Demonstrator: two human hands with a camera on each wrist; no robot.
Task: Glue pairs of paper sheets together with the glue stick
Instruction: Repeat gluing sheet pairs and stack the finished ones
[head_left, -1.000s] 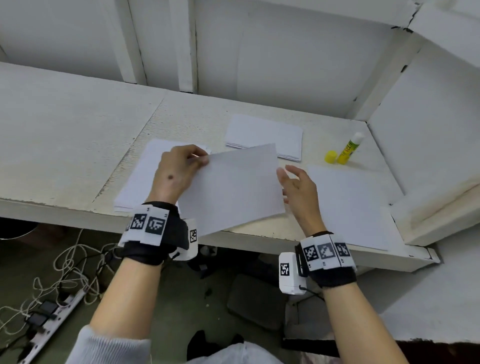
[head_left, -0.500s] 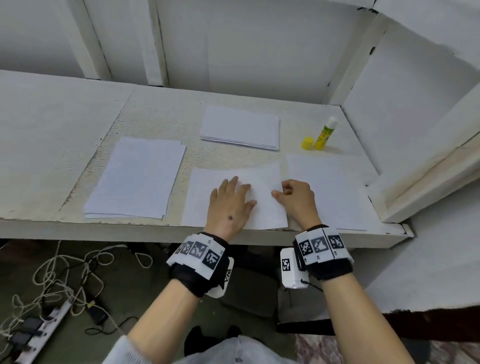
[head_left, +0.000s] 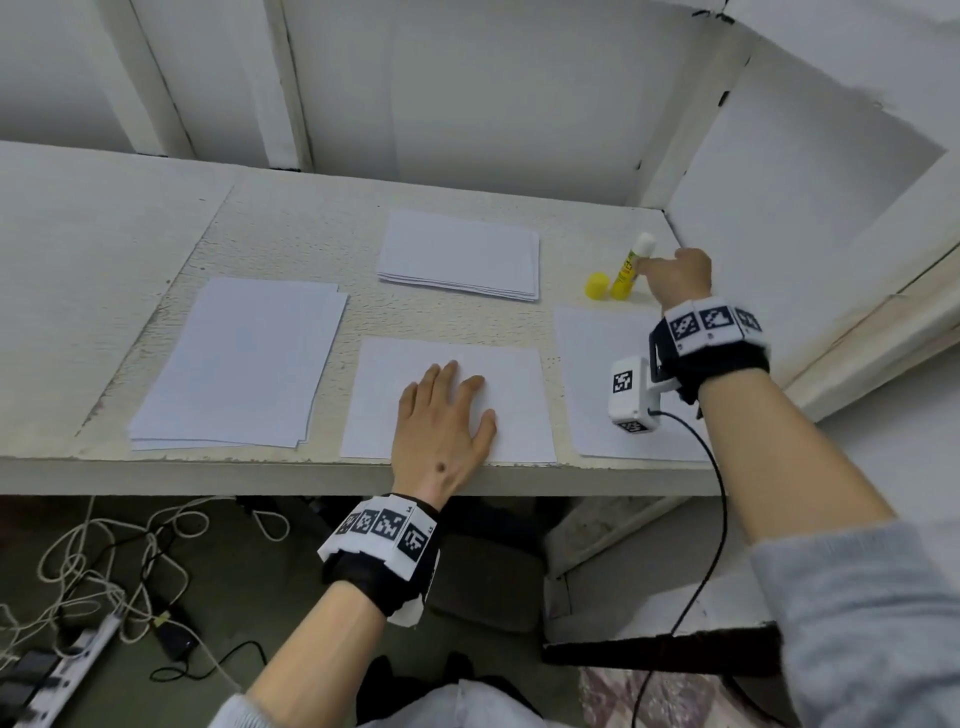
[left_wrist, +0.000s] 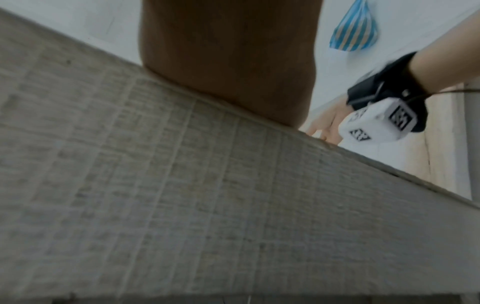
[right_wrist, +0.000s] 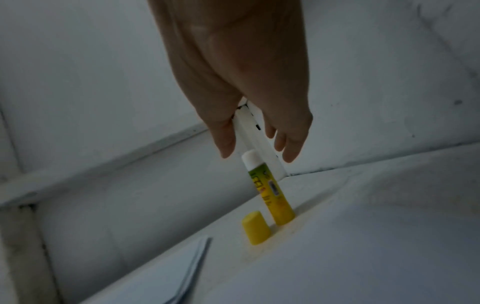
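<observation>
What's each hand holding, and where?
Nothing held. Left hand presses flat on the white paper sheet; right hand, fingers apart, reaches the upright yellow uncapped glue stick, not yet gripped.

looks like a makeshift workspace in some storage or utility room, not a proper office. the bench (head_left: 291, 223) is a rough white-painted board with chipped edges, boxed in by scuffed white panel walls (head_left: 467, 104) with cracked seams. underneath there's a bare concrete floor with a tangle of cables (head_left: 104, 561) and a power strip (head_left: 62, 660) just lying around. a striped plastic bag (left_wrist: 354, 28) hangs on the wall
</observation>
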